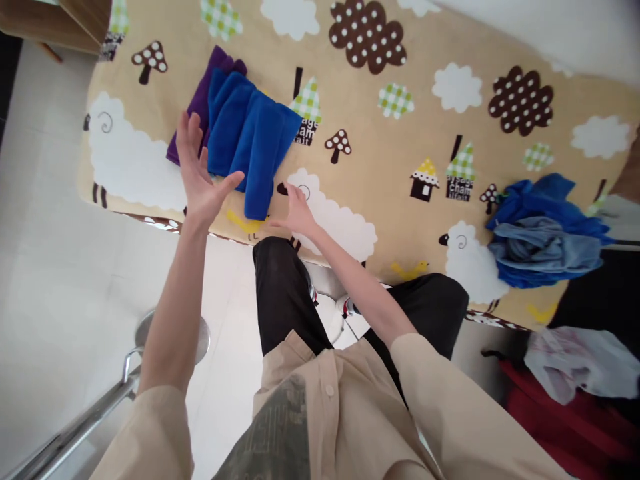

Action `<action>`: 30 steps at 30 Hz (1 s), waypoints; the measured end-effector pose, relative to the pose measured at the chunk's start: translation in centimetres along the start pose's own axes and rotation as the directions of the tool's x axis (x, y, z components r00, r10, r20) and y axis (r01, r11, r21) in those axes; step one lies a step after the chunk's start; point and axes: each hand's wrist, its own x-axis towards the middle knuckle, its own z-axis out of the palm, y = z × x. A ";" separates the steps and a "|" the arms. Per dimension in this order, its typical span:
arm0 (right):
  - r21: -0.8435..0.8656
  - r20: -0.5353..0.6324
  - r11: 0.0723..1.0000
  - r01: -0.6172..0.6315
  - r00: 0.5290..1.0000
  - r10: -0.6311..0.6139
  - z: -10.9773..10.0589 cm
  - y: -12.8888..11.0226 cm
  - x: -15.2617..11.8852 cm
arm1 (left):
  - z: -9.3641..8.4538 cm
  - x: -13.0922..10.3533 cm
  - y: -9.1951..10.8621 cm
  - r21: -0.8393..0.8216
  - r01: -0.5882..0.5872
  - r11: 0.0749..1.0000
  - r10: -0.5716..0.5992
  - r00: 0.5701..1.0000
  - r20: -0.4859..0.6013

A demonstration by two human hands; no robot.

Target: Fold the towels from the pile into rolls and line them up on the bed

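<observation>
A stack of folded blue cloths (255, 127) lies on the left part of the patterned bed cover, its pieces overlapping like a fan. From under its left side a folded purple cloth (203, 100) shows. My left hand (203, 177) is held at the stack's left edge with fingers spread and nothing in it; whether it touches the cloth I cannot tell. Just right of the stack's near end is my right hand (299, 212), its fingers apart and its palm bare. Farther right sits a crumpled heap of blue cloth (540, 187) with a greyish-blue denim-like piece (550, 243) on top.
The beige cover (395, 147) bears sheep, mushrooms and clouds. My knees are by its front edge. A metal stand (95, 407) is at lower left. On the lower right a white plastic bag (583, 363) rests on something dark red (565, 420). Wooden furniture (60, 20) stands upper left.
</observation>
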 end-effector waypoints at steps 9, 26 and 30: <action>0.239 -0.107 0.912 -0.334 0.924 0.367 -13.0 11.8 -14.6 | 8.6 -13.8 3.8 -0.117 0.111 0.987 -0.083 0.971 0.223; 0.579 -0.761 0.618 -0.532 -0.080 0.644 -41.4 29.2 -35.3 | 10.0 -17.6 8.6 0.199 0.306 0.931 -0.328 0.941 0.086; 0.621 -0.698 0.556 -0.552 -0.067 0.713 -44.5 32.6 -35.2 | 10.0 -19.1 10.3 0.280 0.357 0.891 -0.388 0.920 0.061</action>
